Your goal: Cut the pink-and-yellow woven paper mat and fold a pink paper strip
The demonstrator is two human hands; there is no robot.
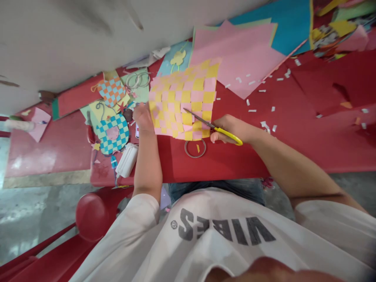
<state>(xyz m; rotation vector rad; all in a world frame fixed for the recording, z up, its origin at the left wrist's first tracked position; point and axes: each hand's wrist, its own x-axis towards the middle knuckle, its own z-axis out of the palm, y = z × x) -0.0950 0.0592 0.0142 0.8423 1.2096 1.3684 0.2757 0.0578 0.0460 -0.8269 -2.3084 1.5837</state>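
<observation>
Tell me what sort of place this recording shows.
Probably a paper-craft workspace, at home or in a classroom. A red table carries loose coloured paper sheets, woven paper pieces and scattered white scraps; the right hand holds yellow-handled scissors to a pink-and-yellow woven mat steadied by the left hand.

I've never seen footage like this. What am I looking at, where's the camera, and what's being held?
No machine here: a person works with bare hands. The single picture comes from a camera on their head, looking down. The left hand grips the edge of a pink-and-yellow woven mat; the right hand holds yellow scissors, blades over the mat. On the red table lie a pink sheet, white scraps, a ring and a teal woven piece.
</observation>
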